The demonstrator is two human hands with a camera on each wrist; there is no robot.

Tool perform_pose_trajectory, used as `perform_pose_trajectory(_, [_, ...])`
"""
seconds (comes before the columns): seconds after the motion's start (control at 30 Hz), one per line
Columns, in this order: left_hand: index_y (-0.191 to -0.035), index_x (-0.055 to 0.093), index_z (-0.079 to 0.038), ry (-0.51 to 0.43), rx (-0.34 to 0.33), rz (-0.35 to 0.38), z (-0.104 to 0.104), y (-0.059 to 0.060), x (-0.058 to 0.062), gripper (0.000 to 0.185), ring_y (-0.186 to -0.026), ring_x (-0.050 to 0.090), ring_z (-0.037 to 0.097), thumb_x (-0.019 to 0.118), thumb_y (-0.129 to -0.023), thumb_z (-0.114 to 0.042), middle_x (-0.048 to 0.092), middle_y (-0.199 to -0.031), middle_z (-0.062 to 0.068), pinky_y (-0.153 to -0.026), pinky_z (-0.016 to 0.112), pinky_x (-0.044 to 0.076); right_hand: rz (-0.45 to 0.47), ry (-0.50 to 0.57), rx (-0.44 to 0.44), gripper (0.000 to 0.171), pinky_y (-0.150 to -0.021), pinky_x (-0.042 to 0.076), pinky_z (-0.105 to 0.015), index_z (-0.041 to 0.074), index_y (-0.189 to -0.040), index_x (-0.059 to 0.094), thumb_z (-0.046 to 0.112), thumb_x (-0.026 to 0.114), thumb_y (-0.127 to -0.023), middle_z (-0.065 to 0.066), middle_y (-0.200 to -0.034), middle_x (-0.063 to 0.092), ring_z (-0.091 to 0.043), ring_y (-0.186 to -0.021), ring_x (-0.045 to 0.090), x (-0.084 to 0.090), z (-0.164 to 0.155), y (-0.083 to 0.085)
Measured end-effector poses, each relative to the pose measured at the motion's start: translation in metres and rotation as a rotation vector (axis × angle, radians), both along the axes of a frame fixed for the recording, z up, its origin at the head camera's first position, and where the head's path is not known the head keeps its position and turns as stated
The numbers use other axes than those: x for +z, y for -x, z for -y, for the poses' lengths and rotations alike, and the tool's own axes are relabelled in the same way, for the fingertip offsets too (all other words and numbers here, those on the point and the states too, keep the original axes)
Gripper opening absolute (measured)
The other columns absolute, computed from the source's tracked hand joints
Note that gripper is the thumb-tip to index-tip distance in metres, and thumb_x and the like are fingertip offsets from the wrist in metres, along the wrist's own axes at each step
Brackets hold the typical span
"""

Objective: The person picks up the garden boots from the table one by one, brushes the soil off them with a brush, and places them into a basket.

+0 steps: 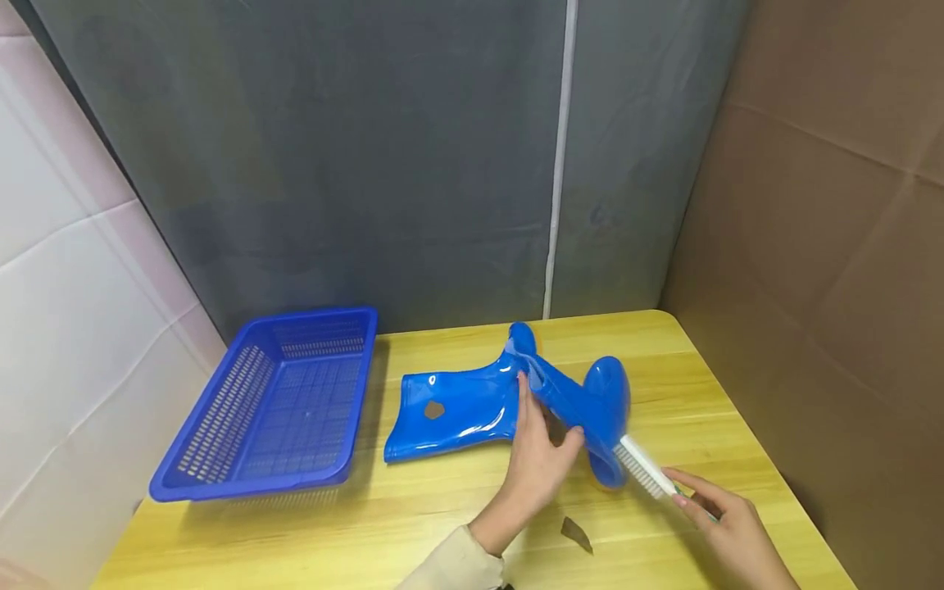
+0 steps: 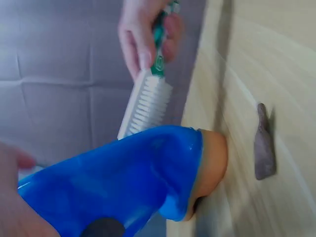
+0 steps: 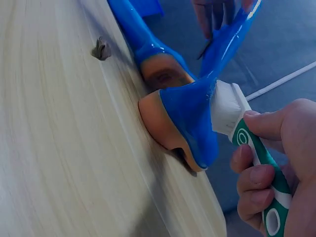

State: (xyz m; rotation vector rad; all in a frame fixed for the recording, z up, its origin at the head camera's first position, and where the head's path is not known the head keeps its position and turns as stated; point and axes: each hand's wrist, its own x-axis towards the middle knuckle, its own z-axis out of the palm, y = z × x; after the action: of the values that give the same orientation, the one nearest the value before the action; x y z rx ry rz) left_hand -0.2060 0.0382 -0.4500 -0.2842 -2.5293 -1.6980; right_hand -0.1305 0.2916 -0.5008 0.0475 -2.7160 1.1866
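Two blue boots [image 1: 509, 397] lie on the table [image 1: 442, 524]; one is gripped by the left hand [image 1: 538, 459], a brush [image 1: 643, 465] (white bristles) is clasped by the right hand [image 1: 726, 524] and should be kept flat against it

A pale yellow wooden desk [image 1: 457, 516] fills the lower frame. On it lie a blue slotted plastic basket [image 1: 276, 406] at left, two glossy blue rubber boots [image 1: 472, 401] at centre, and a small brown scrap [image 1: 576, 534] near the bottom edge.

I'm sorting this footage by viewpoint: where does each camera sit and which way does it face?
Head: above, facing forward and down at the table, blue boots, basket; both hands show.
Left wrist: low beside the table, facing the held boot and brush; right hand shows.
Right wrist: along the table, facing the boot's sole; right hand shows.
All share boot and brush.
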Motion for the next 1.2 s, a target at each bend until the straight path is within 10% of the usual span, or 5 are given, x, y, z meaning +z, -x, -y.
perform_pose_trajectory(0.17, [-0.16,-0.002,-0.023,0.115,0.001,0.018,-0.014,0.002,0.002,0.112,-0.147,0.035,0.041,0.074,-0.083,-0.052,0.009,-0.168,0.013,-0.11,0.059,0.043,0.174,0.125,-0.016,0.036,-0.05,0.041,-0.023,0.012,-0.135,0.06,0.026,0.053,-0.102,0.0,-0.07,0.056,-0.005,-0.057,0.045,0.0,0.003,0.001])
perform_pose_trajectory(0.4, [-0.149,0.032,-0.017,-0.019,0.02,-0.145,-0.018,0.013,0.007,0.07,-0.131,0.057,0.027,0.063,-0.087,-0.006,0.054,-0.145,0.01,-0.103,0.051,0.053,0.274,0.269,0.006,0.044,-0.039,0.039,-0.025,0.003,-0.141,0.052,0.028,0.046,-0.105,0.0,-0.07,0.056,-0.003,-0.045,0.035,-0.001,-0.004,0.001])
perform_pose_trajectory(0.63, [-0.123,0.061,-0.006,-0.008,0.021,-0.309,-0.019,0.032,0.011,0.026,-0.111,0.07,0.027,0.059,-0.097,-0.008,0.072,-0.121,0.014,-0.091,0.042,0.06,0.265,0.474,0.166,0.044,-0.033,0.039,-0.027,-0.011,-0.13,0.047,0.026,0.035,-0.109,0.006,-0.069,0.055,-0.014,-0.043,0.041,0.003,-0.023,-0.002])
perform_pose_trajectory(1.03, [-0.116,0.066,-0.013,0.169,-0.51,-0.306,-0.008,0.066,0.033,0.02,-0.104,0.07,0.011,0.052,-0.103,-0.019,0.074,-0.112,0.004,-0.09,0.021,0.056,0.248,0.406,-0.089,0.061,-0.043,0.046,-0.025,-0.004,-0.142,0.038,0.044,0.028,-0.107,0.007,-0.074,0.058,-0.004,-0.051,0.048,0.03,-0.056,-0.001])
perform_pose_trajectory(1.2, [-0.093,0.064,-0.014,0.335,-0.436,-0.365,0.015,0.07,0.029,0.004,-0.07,0.053,0.004,0.067,-0.094,-0.016,0.066,-0.078,-0.001,-0.065,0.016,0.045,0.225,0.444,-0.093,0.066,-0.043,0.046,-0.023,-0.006,-0.148,0.028,0.045,0.031,-0.107,0.007,-0.076,0.061,-0.004,-0.052,0.05,0.037,-0.063,0.006])
